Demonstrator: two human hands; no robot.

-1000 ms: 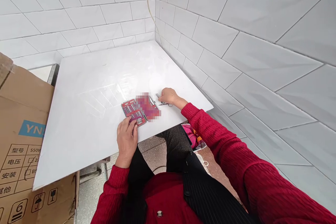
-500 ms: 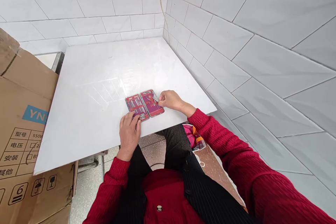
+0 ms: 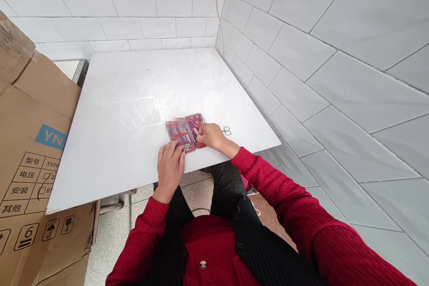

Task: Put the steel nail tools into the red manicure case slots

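Note:
An open manicure set (image 3: 181, 135) lies on the white table, its two red-and-purple halves spread flat, with several slim silver tools under a red strap in the left half. My left hand (image 3: 170, 163) holds the near left corner of the case, thumb and fingertips on its edge. Over the right half, the fingers of my right hand (image 3: 212, 136) are pinched together. A silver bit shows by these fingertips, too small to name; the hand hides much of that half. Small scissors (image 3: 227, 131) rest on the table just right of my right hand, their blades partly hidden behind it.
The white table (image 3: 127, 143) meets tiled walls (image 3: 295, 76) at the back and right. Cardboard boxes (image 3: 30, 116) stand against its left side. A thin cable (image 3: 218, 4) hangs in the corner. Below the near edge are my legs and a brown surface (image 3: 271, 219).
The scissors now lie on the table to the right of the case. My right hand has come back over the case's right half. My left hand stays at the case's corner.

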